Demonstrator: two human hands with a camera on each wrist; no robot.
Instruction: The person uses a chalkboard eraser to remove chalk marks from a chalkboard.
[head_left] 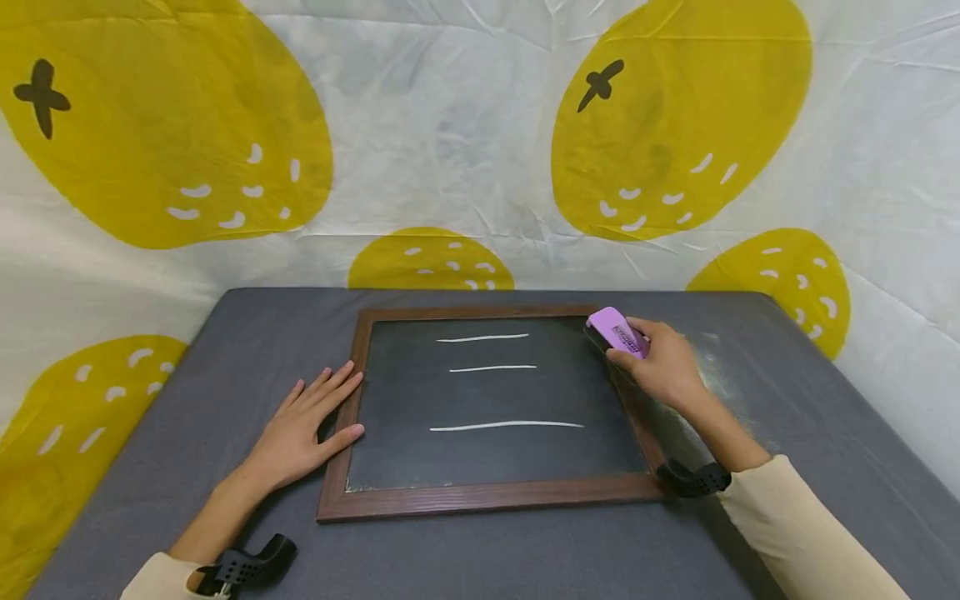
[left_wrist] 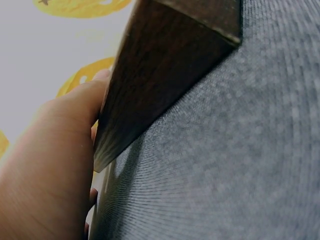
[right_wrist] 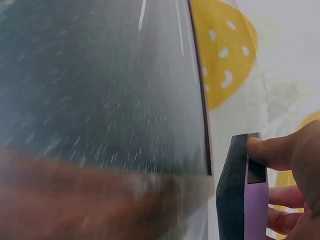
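Note:
A wood-framed chalkboard (head_left: 375, 498) lies on the grey table and carries three white chalk lines (head_left: 506, 426). My left hand (head_left: 303, 425) lies flat with straight fingers on the table, its fingertips and thumb touching the board's left frame (left_wrist: 150, 90). My right hand (head_left: 660, 362) grips a purple eraser (head_left: 617, 332) at the board's upper right corner. In the right wrist view the eraser's dark felt pad (right_wrist: 231, 195) stands beside the dusty board surface (right_wrist: 100, 85), with my fingers (right_wrist: 272, 152) curled on its purple back.
The grey table (head_left: 825, 433) extends around the board, with a chalk-dust smear (head_left: 716, 375) right of the frame. A white cloth with yellow fruit shapes (head_left: 675, 117) hangs behind the table's far edge.

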